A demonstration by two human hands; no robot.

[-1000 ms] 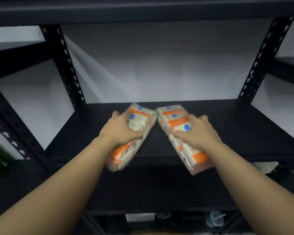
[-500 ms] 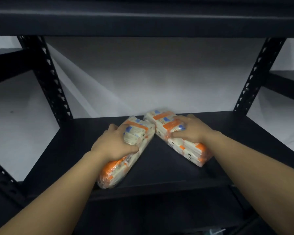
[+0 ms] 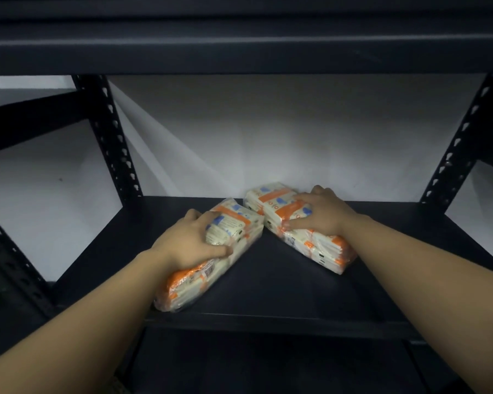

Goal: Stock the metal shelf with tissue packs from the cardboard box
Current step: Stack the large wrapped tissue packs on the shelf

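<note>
Head view: both packs are down on the black shelf board (image 3: 268, 291), centre of frame. Left hand (image 3: 191, 243) curls over the left tissue pack (image 3: 211, 254), fingers and thumb gripping it; right hand (image 3: 322, 214) wraps the right tissue pack (image 3: 305, 226) the same way. Far corners touch, so the two form a V opening toward the lower edge. Left pack's long axis runs lower left to upper centre; the right one's runs lower right to upper centre. To finish this placement well, I'd swing each near end inward until the packs lie parallel, then let go.
</note>
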